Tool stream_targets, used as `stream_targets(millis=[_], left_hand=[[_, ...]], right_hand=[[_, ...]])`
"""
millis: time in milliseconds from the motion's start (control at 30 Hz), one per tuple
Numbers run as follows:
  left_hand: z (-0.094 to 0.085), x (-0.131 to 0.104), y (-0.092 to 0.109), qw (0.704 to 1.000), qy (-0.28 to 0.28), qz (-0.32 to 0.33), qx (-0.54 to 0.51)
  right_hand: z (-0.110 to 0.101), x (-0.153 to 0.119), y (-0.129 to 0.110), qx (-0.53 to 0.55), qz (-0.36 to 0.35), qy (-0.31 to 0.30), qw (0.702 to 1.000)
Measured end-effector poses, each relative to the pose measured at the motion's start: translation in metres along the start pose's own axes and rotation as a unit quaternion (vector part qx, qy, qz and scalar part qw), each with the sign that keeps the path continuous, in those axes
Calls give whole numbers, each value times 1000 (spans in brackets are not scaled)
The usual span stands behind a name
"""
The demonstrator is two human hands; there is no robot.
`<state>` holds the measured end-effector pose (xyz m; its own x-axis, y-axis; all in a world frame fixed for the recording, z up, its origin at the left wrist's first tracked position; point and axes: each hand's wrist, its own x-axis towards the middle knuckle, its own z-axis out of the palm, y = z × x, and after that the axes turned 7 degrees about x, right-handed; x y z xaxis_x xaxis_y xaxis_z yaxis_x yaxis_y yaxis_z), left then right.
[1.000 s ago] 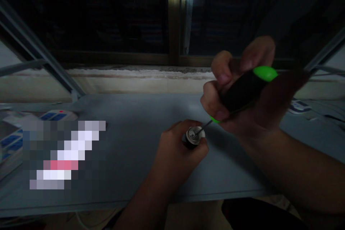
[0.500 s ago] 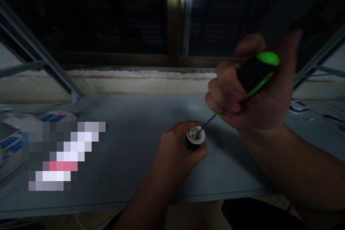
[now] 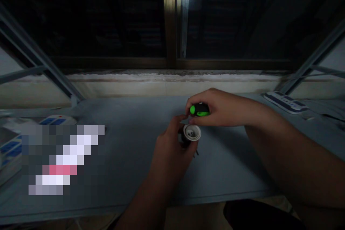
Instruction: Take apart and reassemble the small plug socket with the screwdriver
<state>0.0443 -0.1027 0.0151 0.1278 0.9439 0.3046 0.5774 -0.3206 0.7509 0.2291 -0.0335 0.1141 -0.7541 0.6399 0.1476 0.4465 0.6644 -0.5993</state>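
Both grips are closed above the counter (image 3: 121,165): left hand (image 3: 169,147) clamped on a white-rimmed dark socket (image 3: 192,133), right hand (image 3: 219,107) wrapped around a black-and-green handle (image 3: 199,110) just beyond it.

The bare left hand (image 3: 175,147) is curled, thumb and fingers bent into a rounded grip; its bare forearm (image 3: 144,197) slants up from the bottom edge; the bare right hand (image 3: 215,106) is closed in a grip, back uppermost, fingers pointing left, close to the left fingertips; its wrist bends where the bare right forearm (image 3: 293,147) slopes away rightward.
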Motion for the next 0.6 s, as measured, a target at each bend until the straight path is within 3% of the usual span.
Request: stream_targets(millis=[100, 267, 467, 600], left_hand=[[-1, 0, 0, 1000, 1, -9, -16], [-1, -1, 3, 999, 14, -20, -22], [0, -1, 1, 1000, 13, -16, -12], [1, 0, 0, 1000, 16, -10, -12]], right_hand=[[7, 4, 5, 3, 24, -40, 999], [11, 7, 3, 10, 25, -36, 999], [-3, 3, 6, -12, 24, -10, 1000], [-10, 4, 21, -73, 70, -25, 995]])
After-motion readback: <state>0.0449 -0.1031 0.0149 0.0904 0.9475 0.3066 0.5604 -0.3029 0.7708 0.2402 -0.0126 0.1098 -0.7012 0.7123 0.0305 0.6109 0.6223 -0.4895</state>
